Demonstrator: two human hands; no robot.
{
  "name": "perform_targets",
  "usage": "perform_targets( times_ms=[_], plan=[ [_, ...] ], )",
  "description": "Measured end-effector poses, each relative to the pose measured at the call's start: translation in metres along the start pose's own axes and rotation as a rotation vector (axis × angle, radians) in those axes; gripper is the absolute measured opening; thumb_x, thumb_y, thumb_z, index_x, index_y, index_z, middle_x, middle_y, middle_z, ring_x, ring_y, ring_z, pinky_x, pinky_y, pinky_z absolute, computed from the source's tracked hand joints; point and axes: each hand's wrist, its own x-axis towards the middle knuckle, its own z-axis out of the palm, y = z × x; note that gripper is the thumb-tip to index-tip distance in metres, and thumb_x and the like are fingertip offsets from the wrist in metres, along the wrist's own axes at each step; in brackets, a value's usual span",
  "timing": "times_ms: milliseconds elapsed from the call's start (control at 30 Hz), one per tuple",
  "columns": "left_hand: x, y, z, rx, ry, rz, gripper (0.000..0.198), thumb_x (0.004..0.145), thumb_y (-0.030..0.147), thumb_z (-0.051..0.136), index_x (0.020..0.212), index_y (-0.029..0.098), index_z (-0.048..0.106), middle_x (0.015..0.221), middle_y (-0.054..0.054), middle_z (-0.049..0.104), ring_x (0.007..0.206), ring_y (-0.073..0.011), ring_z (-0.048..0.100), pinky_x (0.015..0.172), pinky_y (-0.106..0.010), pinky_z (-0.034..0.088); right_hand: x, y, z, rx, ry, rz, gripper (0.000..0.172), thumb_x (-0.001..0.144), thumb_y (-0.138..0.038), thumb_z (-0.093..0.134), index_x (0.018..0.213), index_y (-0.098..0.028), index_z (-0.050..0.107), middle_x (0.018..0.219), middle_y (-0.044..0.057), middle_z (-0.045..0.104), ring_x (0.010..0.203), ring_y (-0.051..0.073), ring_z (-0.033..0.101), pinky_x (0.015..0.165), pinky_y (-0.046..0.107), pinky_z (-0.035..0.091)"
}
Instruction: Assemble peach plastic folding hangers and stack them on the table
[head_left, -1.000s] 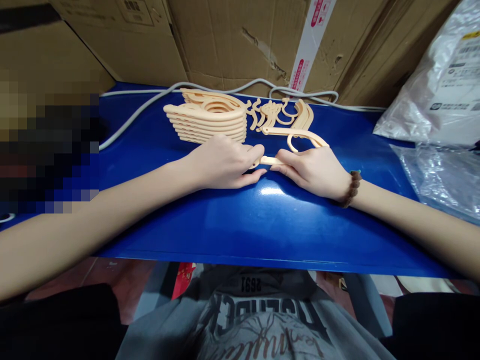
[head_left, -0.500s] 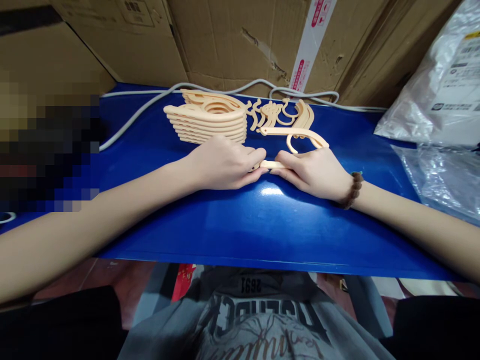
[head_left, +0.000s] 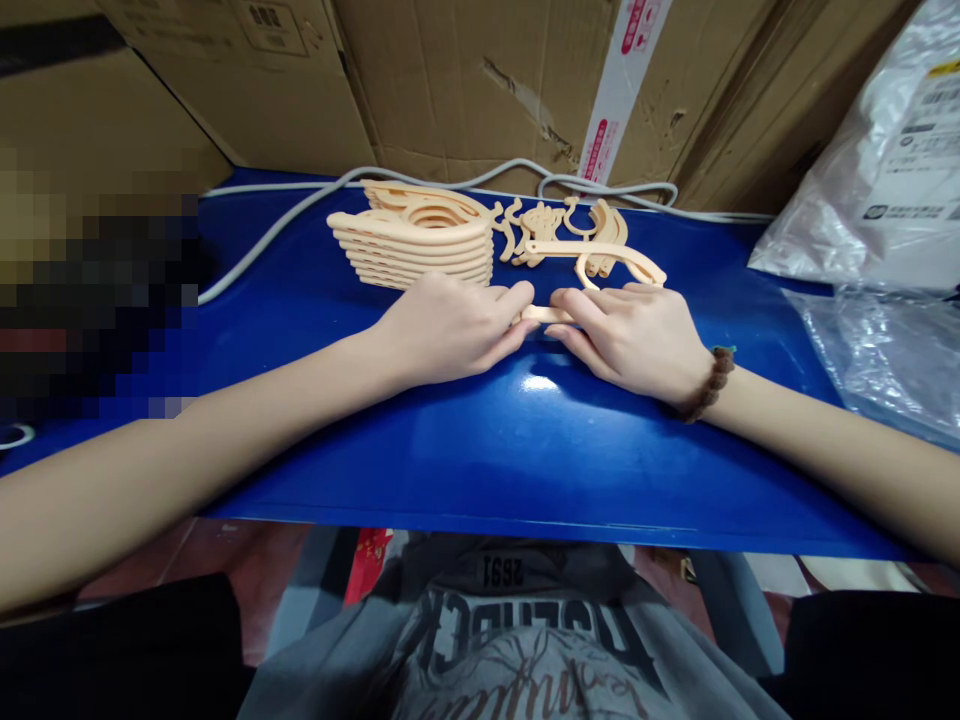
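My left hand and my right hand meet near the middle, both closed on a beige plastic folding hanger. A short straight part of it shows between my fingertips, while the rest in my grip is hidden. Above my right hand a long curved arm sticks up, with a hook-like piece under it; it seems to belong to the same hanger. Just behind my left hand stands a neat stack of beige hangers. Several loose beige hooks and curved pieces lie to the right of that stack.
The blue tabletop ends at an edge close to my body. A white cable runs along its back, against cardboard boxes. Clear plastic bags lie at the right. The far left is pixelated.
My right hand has shifted slightly right, and the curved arm above it has moved up and right. The part between my fingers has risen a little. My left hand has barely moved.
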Motion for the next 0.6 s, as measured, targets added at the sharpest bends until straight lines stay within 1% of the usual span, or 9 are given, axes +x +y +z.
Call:
perform_targets(
  times_ms=[133,267,400,467,600],
  plan=[
    [-0.001,-0.001,0.002,-0.018,-0.021,-0.051,0.033,0.104,0.032,0.041,0.096,0.015,0.067,0.064,-0.006,0.068,0.056,-0.0212,0.065,0.05,-0.03,0.018,0.001,0.001,0.001,-0.006,0.058,0.014,0.051,0.111,-0.044,0.027,0.112,-0.015,0.069,0.092,0.012,0.075,0.084,0.024,0.066,0.071,0.036,0.04],
    [-0.001,-0.001,0.002,-0.033,-0.056,-0.09,0.034,0.105,0.034,0.04,0.095,0.015,0.067,0.065,-0.005,0.069,0.055,-0.0207,0.064,0.05,-0.03,0.016,0.0,0.004,0.004,0.053,0.186,0.047,0.041,0.109,-0.043,0.037,0.109,-0.015,0.066,0.099,0.014,0.074,0.097,0.028,0.066,0.081,0.039,0.048],
    [0.001,-0.001,-0.001,-0.038,-0.09,-0.117,0.036,0.106,0.035,0.038,0.096,0.015,0.066,0.069,-0.007,0.071,0.056,-0.0194,0.063,0.051,-0.03,0.017,0.0,0.007,0.006,0.295,0.263,0.165,0.029,0.106,-0.042,0.044,0.101,-0.02,0.061,0.094,0.011,0.071,0.088,0.025,0.065,0.079,0.039,0.052],
    [0.001,-0.001,-0.001,-0.05,-0.104,-0.123,0.036,0.106,0.035,0.037,0.096,0.015,0.066,0.07,-0.007,0.071,0.057,-0.0186,0.063,0.052,-0.03,0.017,0.0,0.009,0.008,0.376,0.283,0.232,0.027,0.106,-0.044,0.044,0.098,-0.023,0.059,0.092,0.009,0.069,0.086,0.024,0.064,0.078,0.039,0.052],
    [0.001,-0.001,-0.001,-0.041,-0.122,-0.127,0.038,0.106,0.036,0.037,0.096,0.015,0.066,0.068,-0.007,0.07,0.055,-0.0186,0.062,0.052,-0.03,0.016,0.002,0.014,0.011,0.373,0.285,0.289,0.031,0.106,-0.047,0.042,0.094,-0.024,0.059,0.093,0.01,0.067,0.092,0.028,0.062,0.085,0.045,0.051]
  ],
)
